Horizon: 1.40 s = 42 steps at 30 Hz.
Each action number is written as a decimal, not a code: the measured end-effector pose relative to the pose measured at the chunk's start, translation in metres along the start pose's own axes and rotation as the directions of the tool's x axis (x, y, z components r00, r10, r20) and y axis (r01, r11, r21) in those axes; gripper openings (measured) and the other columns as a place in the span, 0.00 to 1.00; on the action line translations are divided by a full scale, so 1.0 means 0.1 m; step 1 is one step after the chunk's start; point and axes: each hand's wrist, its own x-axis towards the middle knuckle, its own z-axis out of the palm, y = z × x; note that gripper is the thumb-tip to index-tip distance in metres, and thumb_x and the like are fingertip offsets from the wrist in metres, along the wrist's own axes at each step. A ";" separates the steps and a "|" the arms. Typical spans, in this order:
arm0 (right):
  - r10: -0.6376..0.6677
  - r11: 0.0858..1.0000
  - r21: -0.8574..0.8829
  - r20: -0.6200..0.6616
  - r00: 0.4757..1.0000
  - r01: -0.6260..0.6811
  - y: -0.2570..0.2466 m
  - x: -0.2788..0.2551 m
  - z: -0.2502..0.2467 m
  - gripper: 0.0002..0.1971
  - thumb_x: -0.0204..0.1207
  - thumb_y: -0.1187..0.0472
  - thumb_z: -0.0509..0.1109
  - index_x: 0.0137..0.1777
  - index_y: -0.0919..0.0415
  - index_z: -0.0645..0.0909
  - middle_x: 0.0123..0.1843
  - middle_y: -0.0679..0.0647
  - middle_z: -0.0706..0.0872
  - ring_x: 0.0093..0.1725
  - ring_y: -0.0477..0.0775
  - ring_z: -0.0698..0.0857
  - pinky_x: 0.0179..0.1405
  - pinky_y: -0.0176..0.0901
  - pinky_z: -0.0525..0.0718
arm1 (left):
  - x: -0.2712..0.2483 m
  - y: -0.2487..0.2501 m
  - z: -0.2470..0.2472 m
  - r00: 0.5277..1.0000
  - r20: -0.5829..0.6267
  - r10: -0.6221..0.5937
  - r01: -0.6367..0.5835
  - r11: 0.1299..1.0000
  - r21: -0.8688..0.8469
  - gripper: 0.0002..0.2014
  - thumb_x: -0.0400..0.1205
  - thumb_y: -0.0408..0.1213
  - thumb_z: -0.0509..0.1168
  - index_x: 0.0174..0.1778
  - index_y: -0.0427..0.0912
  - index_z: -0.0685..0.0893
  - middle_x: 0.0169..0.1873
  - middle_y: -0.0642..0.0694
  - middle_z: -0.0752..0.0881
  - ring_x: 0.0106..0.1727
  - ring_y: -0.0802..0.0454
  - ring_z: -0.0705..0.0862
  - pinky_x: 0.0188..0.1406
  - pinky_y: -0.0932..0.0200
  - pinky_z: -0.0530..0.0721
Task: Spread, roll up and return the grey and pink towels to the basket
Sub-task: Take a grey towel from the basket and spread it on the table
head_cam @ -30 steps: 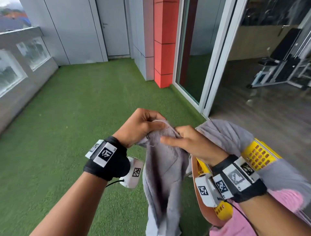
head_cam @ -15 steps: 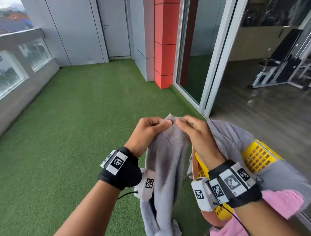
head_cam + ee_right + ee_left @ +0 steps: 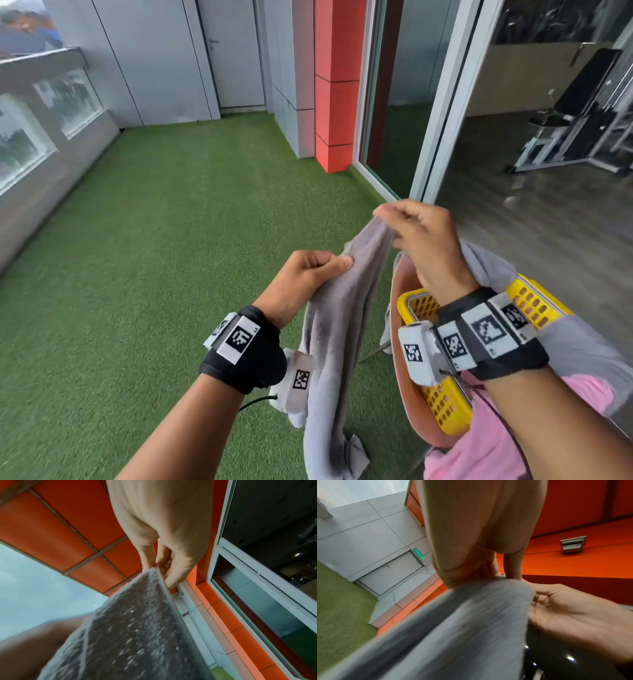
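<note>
Since before, our right hand (image 3: pixel 419 240) rises above our left hand (image 3: pixel 305 277), both pinching the grey towel (image 3: pixel 337 329) beside the yellow basket (image 3: pixel 534 301); soft, limp, light, so we grip corners.

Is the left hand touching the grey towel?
Touching. In the head view the left hand pinches the grey towel's edge; the left wrist view shows thumb and fingers closed on the cloth.
</note>
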 end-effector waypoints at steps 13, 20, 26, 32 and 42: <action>0.063 0.998 -0.047 0.314 0.948 -0.051 0.07 -0.10 -0.07 0.25 0.77 0.44 0.72 0.55 0.70 0.85 0.52 0.61 0.91 0.57 0.60 0.89 0.60 0.60 0.83 | -0.03 0.12 0.02 0.996 -0.053 0.069 -0.064 0.994 0.093 0.23 0.88 0.47 0.57 0.44 0.28 0.84 0.40 0.39 0.87 0.41 0.48 0.83 0.42 0.51 0.82; 0.070 0.994 -0.108 0.363 0.929 -0.033 0.03 -0.30 0.08 0.20 0.80 0.47 0.70 0.36 0.64 0.82 0.34 0.54 0.82 0.38 0.48 0.78 0.43 0.43 0.73 | 0.03 0.14 -0.04 0.991 -0.095 0.096 -0.081 0.986 0.147 0.34 0.83 0.56 0.63 0.40 0.20 0.75 0.33 0.37 0.78 0.34 0.45 0.72 0.31 0.29 0.74; 0.021 0.997 0.059 0.283 0.959 -0.040 0.02 -0.21 -0.04 0.20 0.78 0.50 0.73 0.39 0.69 0.79 0.36 0.60 0.75 0.39 0.55 0.72 0.40 0.52 0.68 | 0.01 0.13 0.00 0.995 -0.073 0.064 -0.051 0.984 0.170 0.29 0.84 0.56 0.61 0.29 0.33 0.81 0.28 0.45 0.76 0.32 0.52 0.70 0.27 0.54 0.69; 0.082 0.993 0.054 0.353 0.932 -0.108 -0.03 -0.22 0.12 0.10 0.82 0.59 0.68 0.52 0.67 0.82 0.44 0.56 0.86 0.46 0.48 0.84 0.51 0.37 0.78 | 0.09 0.27 -0.08 0.983 -0.109 0.148 -0.125 0.973 0.194 0.26 0.85 0.49 0.63 0.29 0.32 0.73 0.25 0.41 0.71 0.29 0.49 0.67 0.29 0.51 0.66; 0.133 0.923 0.299 0.339 0.931 -0.240 -0.07 -0.08 -0.19 0.23 0.67 0.46 0.79 0.49 0.64 0.82 0.45 0.64 0.84 0.48 0.56 0.83 0.56 0.48 0.78 | -0.05 0.21 -0.03 0.986 -0.147 0.074 -0.048 0.984 0.174 0.26 0.85 0.51 0.62 0.20 0.45 0.77 0.20 0.51 0.75 0.23 0.54 0.71 0.23 0.61 0.67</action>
